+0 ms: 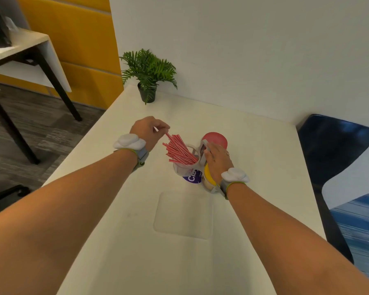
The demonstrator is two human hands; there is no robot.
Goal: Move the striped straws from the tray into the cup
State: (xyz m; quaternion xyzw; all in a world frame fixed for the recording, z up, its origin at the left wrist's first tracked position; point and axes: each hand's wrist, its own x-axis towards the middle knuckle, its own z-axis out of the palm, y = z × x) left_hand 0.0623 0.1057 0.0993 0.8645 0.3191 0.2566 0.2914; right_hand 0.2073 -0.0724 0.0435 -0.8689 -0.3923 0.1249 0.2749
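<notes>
A bundle of red-and-white striped straws [179, 151] stands tilted to the left in a clear cup [184, 168] at the middle of the white table. My left hand [148, 132] is above and left of the cup, its fingertips pinched on the top end of one straw. My right hand [216, 158] rests on a grey holder [203, 149] just right of the cup, fingers curled over its top. The holder also carries a pink round piece [216, 138] and a yellow one [208, 174]. A purple label [192, 179] shows under the cup. No separate tray with straws is visible.
A small potted fern [148, 76] stands at the table's far left corner by the white wall. A faint rectangular flat mat [183, 213] lies on the table [124, 241] nearer to me. A dark blue chair [330, 150] is at the right, and another desk at the far left.
</notes>
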